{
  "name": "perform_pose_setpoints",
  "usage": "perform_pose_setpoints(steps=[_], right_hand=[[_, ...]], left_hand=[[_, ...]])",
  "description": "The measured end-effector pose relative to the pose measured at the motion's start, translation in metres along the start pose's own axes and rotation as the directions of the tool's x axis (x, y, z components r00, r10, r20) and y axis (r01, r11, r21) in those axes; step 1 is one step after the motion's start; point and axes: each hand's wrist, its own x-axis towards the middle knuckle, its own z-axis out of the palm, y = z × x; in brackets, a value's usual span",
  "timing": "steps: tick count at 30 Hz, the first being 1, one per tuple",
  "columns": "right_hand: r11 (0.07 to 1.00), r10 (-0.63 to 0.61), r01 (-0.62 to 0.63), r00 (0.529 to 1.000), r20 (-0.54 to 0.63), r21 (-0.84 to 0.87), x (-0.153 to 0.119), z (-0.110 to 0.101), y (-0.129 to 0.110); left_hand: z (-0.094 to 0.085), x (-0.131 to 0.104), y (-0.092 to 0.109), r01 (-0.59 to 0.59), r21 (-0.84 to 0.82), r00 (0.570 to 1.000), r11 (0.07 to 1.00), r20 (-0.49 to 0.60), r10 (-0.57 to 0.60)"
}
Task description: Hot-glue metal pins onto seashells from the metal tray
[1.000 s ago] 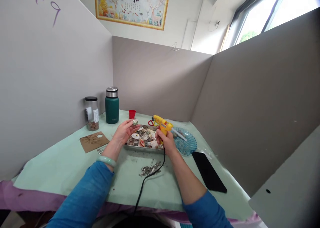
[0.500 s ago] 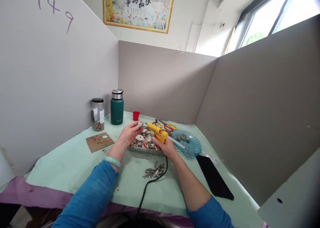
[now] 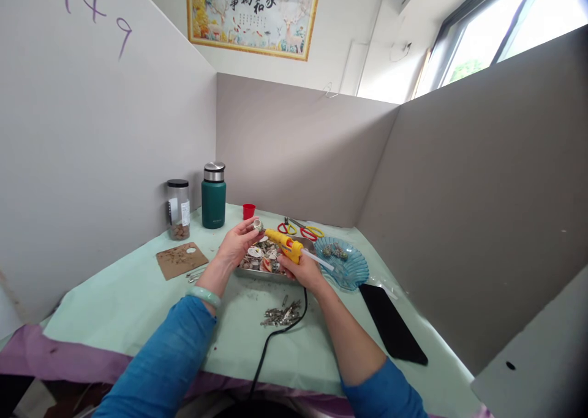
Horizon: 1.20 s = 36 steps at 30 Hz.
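Note:
Between the fingertips of my left hand (image 3: 239, 242) is a small, pale, rounded shell-like piece (image 3: 258, 224), too small to make out fully. My right hand (image 3: 301, 270) is wrapped round a yellow hot glue gun (image 3: 285, 242), with a white glue stick (image 3: 318, 259) sticking out of its back end. The gun's nozzle points left and is at the piece; I cannot tell whether they touch. Both hands are above a metal tray (image 3: 264, 275) of mixed shells (image 3: 258, 256), partly hidden by my right hand. A black cord (image 3: 267, 339) runs down from the gun.
Metal clips (image 3: 282, 314) lie in a pile in front. A blue shell-shaped dish (image 3: 353, 270) and a black flat slab (image 3: 392, 324) are on the right, scissors (image 3: 305, 229) behind. Left stand a green bottle (image 3: 214, 204), a clear jar (image 3: 179, 213), a red cup (image 3: 248, 211) and a brown board (image 3: 181, 261).
The glue gun's nozzle has come closer to the small piece in my left hand. My view has shifted slightly; both hands keep their holds.

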Motion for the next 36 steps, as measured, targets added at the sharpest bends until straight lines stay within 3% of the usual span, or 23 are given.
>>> perform_pose_setpoints(steps=[36], right_hand=[[0.999, 0.034, -0.033, 0.999, 0.036, -0.028, 0.004, -0.0029, 0.0062]], left_hand=[[-0.0017, -0.001, 0.0026, -0.059, 0.216, 0.998, 0.975, -0.022, 0.065]])
